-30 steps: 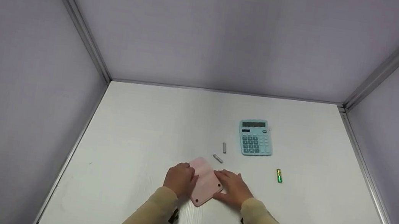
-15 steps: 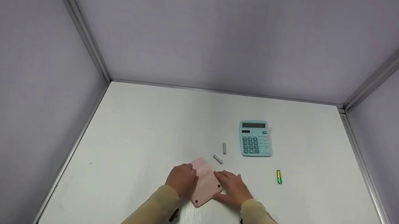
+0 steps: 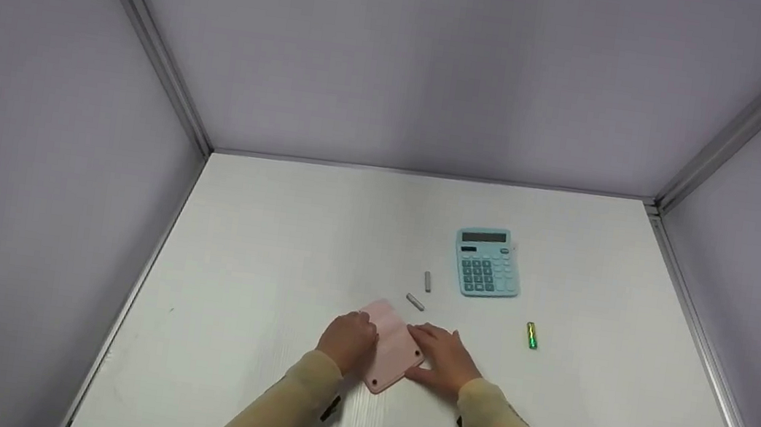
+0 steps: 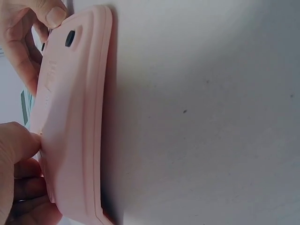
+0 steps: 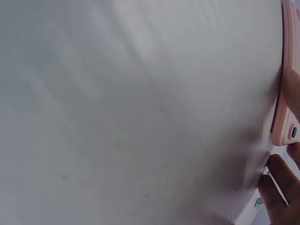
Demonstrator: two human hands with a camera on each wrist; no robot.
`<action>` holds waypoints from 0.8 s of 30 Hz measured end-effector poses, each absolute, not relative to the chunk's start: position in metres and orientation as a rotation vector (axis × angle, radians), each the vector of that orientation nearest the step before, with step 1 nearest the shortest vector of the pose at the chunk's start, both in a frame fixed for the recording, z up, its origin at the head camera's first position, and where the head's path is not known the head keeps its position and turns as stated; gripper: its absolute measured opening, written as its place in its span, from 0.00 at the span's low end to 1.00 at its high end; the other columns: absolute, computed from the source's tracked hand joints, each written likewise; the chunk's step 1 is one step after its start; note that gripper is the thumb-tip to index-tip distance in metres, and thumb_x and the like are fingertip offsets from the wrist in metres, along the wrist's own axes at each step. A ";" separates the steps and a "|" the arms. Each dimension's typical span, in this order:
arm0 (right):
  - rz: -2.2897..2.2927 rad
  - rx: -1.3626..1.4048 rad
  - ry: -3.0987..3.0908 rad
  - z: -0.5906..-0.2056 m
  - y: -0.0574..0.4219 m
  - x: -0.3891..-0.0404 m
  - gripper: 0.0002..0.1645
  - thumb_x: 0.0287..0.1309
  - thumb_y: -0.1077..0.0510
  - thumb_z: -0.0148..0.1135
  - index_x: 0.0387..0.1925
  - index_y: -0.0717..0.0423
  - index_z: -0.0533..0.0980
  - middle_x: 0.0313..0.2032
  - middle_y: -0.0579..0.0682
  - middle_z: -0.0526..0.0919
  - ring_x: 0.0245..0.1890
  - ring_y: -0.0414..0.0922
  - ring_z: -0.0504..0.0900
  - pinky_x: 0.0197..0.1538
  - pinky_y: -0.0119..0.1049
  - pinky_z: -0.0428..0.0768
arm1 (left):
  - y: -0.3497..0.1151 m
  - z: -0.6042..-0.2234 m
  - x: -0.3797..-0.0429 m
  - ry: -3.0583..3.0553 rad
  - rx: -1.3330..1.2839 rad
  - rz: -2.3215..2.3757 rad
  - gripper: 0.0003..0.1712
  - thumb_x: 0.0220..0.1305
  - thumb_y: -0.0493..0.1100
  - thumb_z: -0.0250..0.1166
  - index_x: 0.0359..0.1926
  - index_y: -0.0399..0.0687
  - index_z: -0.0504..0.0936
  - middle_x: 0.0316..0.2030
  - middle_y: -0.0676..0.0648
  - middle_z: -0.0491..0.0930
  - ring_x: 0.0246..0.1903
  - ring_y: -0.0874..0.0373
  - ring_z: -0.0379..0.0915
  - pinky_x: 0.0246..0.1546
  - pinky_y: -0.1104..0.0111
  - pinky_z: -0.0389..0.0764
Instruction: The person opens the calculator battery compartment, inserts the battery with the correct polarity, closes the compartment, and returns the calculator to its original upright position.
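A pink calculator [image 3: 391,354] lies back side up and slanted on the white table, with black round feet at its near corners. My left hand [image 3: 347,341] is at its left side; in the left wrist view the thumb [image 4: 23,140] presses on the back and the other fingers curl at the edge. My right hand [image 3: 446,360] holds the right side, thumb and fingers spread along the rim. Beyond the hands lie two small grey batteries [image 3: 415,302], [image 3: 427,281]. What is under the left fingers is hidden.
A light blue calculator [image 3: 488,263] lies face up behind and to the right. To the right of the hands is a green and gold battery [image 3: 532,336]. Grey panels [image 3: 444,67] enclose the table [image 3: 259,242] at the back and sides.
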State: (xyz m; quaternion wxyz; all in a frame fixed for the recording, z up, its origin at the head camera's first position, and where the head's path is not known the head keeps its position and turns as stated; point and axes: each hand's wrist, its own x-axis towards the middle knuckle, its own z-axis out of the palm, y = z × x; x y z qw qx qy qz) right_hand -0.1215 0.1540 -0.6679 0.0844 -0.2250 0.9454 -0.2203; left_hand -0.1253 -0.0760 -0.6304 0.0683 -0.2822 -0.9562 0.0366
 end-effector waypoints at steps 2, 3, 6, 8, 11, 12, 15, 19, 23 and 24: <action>-0.651 -0.668 2.824 -0.668 0.154 -0.122 0.46 0.50 0.35 0.68 0.69 0.41 0.65 0.64 0.44 0.70 0.67 0.48 0.65 0.66 0.63 0.56 | -0.076 -0.630 -0.126 -2.867 -0.875 0.147 0.02 0.53 0.34 0.70 0.29 0.43 0.85 0.23 0.47 0.77 0.24 0.57 0.76 0.30 0.66 0.82; -0.649 -0.670 2.826 -0.668 0.154 -0.122 0.46 0.50 0.35 0.68 0.69 0.41 0.65 0.64 0.44 0.70 0.67 0.48 0.65 0.66 0.63 0.56 | -0.076 -0.630 -0.126 -2.861 -0.886 0.160 0.03 0.52 0.33 0.70 0.29 0.44 0.85 0.23 0.47 0.77 0.24 0.57 0.76 0.30 0.66 0.82; -0.655 -0.671 2.821 -0.668 0.153 -0.122 0.46 0.50 0.36 0.68 0.69 0.41 0.64 0.65 0.44 0.70 0.67 0.48 0.65 0.66 0.63 0.55 | -0.077 -0.630 -0.126 -2.844 -0.909 0.170 0.03 0.51 0.33 0.71 0.28 0.43 0.85 0.22 0.48 0.77 0.24 0.57 0.75 0.29 0.67 0.81; -0.659 -0.664 2.808 -0.667 0.153 -0.121 0.46 0.51 0.37 0.68 0.70 0.41 0.64 0.65 0.45 0.70 0.67 0.48 0.64 0.67 0.63 0.55 | -0.077 -0.631 -0.126 -2.838 -0.921 0.157 0.04 0.50 0.32 0.71 0.28 0.43 0.85 0.22 0.48 0.77 0.23 0.58 0.75 0.29 0.67 0.81; -0.654 -0.646 2.793 -0.665 0.153 -0.121 0.46 0.51 0.37 0.68 0.70 0.41 0.63 0.66 0.45 0.69 0.68 0.48 0.63 0.67 0.62 0.54 | -0.076 -0.633 -0.127 -2.830 -0.933 0.146 0.04 0.49 0.32 0.71 0.28 0.43 0.86 0.21 0.48 0.77 0.23 0.58 0.75 0.29 0.67 0.81; -0.653 -0.642 2.791 -0.665 0.153 -0.122 0.46 0.51 0.37 0.68 0.70 0.41 0.63 0.66 0.45 0.69 0.68 0.48 0.63 0.68 0.62 0.54 | -0.076 -0.633 -0.127 -2.829 -0.936 0.147 0.04 0.49 0.32 0.71 0.28 0.43 0.86 0.21 0.48 0.77 0.23 0.58 0.74 0.29 0.67 0.81; -0.651 -0.643 2.795 -0.664 0.153 -0.121 0.46 0.51 0.37 0.68 0.70 0.41 0.64 0.66 0.45 0.69 0.67 0.48 0.64 0.67 0.62 0.54 | -0.076 -0.636 -0.128 -2.816 -0.943 0.143 0.04 0.49 0.32 0.71 0.27 0.43 0.86 0.21 0.48 0.77 0.22 0.58 0.74 0.28 0.67 0.80; -0.669 -0.658 2.808 -0.665 0.154 -0.121 0.46 0.49 0.38 0.70 0.69 0.43 0.65 0.65 0.46 0.70 0.67 0.49 0.65 0.66 0.63 0.56 | -0.077 -0.637 -0.127 -2.765 -0.961 0.122 0.02 0.49 0.33 0.70 0.25 0.44 0.85 0.19 0.49 0.77 0.21 0.58 0.74 0.26 0.67 0.80; -0.702 -0.659 2.803 -0.666 0.155 -0.120 0.46 0.49 0.39 0.71 0.69 0.44 0.66 0.64 0.46 0.71 0.66 0.49 0.66 0.66 0.63 0.56 | -0.079 -0.637 -0.126 -2.699 -0.992 0.105 0.03 0.48 0.34 0.69 0.23 0.45 0.84 0.18 0.50 0.75 0.20 0.59 0.73 0.25 0.68 0.80; -0.705 -0.657 2.799 -0.666 0.155 -0.120 0.46 0.49 0.38 0.71 0.69 0.44 0.65 0.64 0.46 0.71 0.66 0.49 0.65 0.66 0.63 0.56 | -0.080 -0.637 -0.127 -2.687 -0.998 0.097 0.03 0.49 0.35 0.69 0.22 0.45 0.84 0.17 0.51 0.75 0.19 0.59 0.73 0.24 0.68 0.79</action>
